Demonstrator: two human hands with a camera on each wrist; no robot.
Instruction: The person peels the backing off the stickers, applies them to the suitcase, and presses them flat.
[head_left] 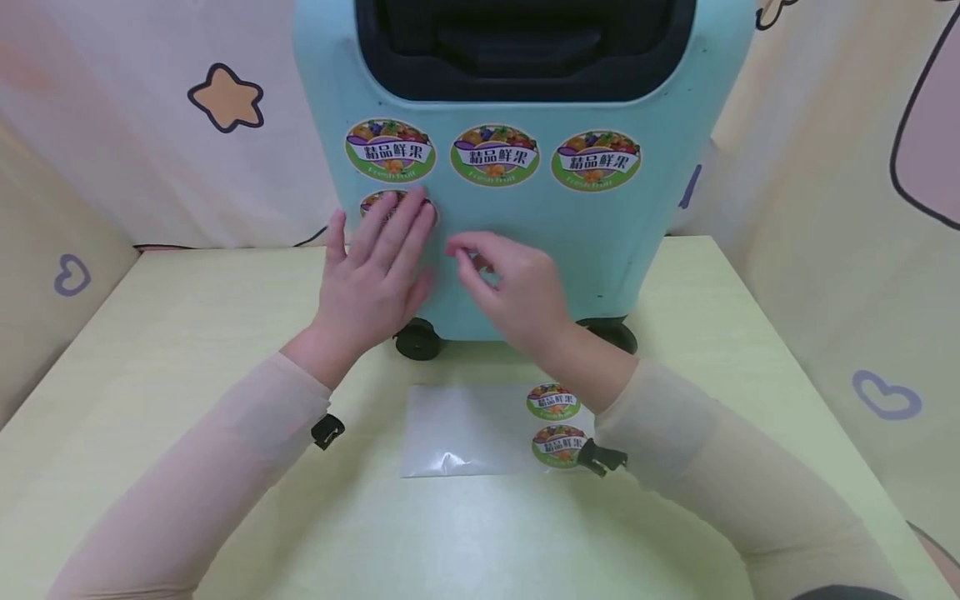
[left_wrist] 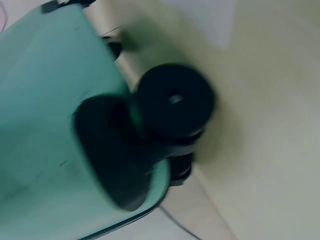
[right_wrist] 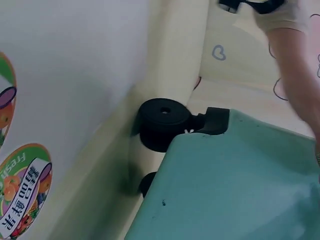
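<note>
A light-blue suitcase stands upright on the table, with three oval fruit stickers in a row across its front. Below the leftmost one is another fruit sticker, partly hidden by my left hand. The fingers of that hand are spread and straight, lying over this sticker. My right hand is beside it, in front of the suitcase, its thumb and forefinger brought together at the tips. No thing shows between them. A sticker sheet lies on the table below, two fruit stickers at its right end.
Black wheels support the suitcase, and a black recessed panel is set in its upper part. Patterned curtains surround the pale table at the back and sides. Both sleeved forearms reach over the table's front.
</note>
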